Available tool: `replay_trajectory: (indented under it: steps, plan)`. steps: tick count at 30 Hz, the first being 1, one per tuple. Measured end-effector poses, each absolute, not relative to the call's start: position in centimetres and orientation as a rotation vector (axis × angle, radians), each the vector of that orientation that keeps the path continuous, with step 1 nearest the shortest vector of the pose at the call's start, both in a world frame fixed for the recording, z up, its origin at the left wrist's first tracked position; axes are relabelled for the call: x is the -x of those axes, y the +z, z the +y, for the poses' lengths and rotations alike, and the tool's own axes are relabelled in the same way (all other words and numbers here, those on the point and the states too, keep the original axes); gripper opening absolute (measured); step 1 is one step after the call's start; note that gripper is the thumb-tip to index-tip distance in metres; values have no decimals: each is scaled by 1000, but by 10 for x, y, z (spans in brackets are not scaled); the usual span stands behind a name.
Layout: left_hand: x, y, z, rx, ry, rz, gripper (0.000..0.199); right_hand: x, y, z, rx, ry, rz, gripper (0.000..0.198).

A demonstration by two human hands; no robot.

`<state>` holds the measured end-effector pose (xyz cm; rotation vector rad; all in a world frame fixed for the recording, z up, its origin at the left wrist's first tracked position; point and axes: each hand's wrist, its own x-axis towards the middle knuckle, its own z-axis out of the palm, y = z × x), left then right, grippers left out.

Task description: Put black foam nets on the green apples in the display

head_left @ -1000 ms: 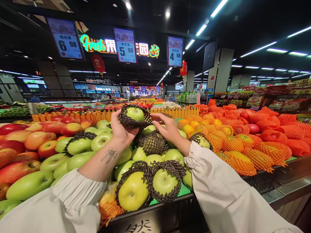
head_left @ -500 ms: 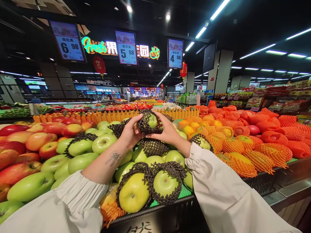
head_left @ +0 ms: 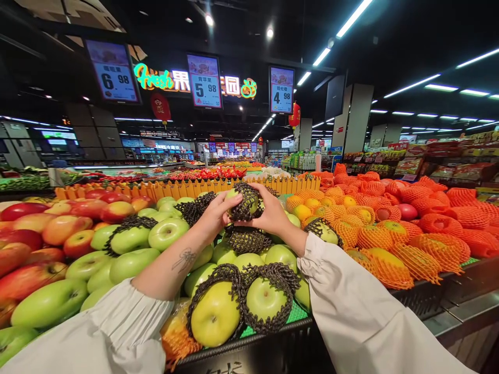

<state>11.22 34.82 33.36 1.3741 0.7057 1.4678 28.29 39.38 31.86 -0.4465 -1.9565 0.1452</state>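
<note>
Between my two hands is a green apple (head_left: 245,201) in a black foam net, raised above the pile. My left hand (head_left: 219,212) grips its left side, thumb along the top. On the right side my right hand (head_left: 270,209) is curled round it, fingers closed against the net. Just below lies another netted apple (head_left: 248,240). Nearer to me, a yellow-green apple (head_left: 215,314) and a green apple (head_left: 266,297) sit in black nets at the front of the display. Bare green apples (head_left: 168,234) surround my forearms.
Red-yellow apples (head_left: 66,228) are heaped at the left. Oranges in orange nets (head_left: 374,236) and fruit in red nets (head_left: 436,208) lie at the right. A low yellow fence (head_left: 156,189) runs behind; a black crate rim (head_left: 249,340) borders the front. Price screens (head_left: 205,80) hang overhead.
The netted apple has turned in my hands, with more net now facing me and less bare green skin showing. The view has tipped slightly upward.
</note>
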Motion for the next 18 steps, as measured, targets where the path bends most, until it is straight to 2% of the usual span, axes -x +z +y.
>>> replay_trajectory:
  steps: [5, 11, 18]
  plan:
    - [-110, 332, 351, -1404, 1450, 703, 60, -285, 318, 389, 480, 80, -1882, 76]
    - [-108, 334, 352, -1404, 1388, 742, 70, -285, 313, 393, 546, 63, -1778, 84]
    - [-104, 331, 357, -1514, 1420, 950, 47, -284, 313, 393, 570, 104, -1605, 97]
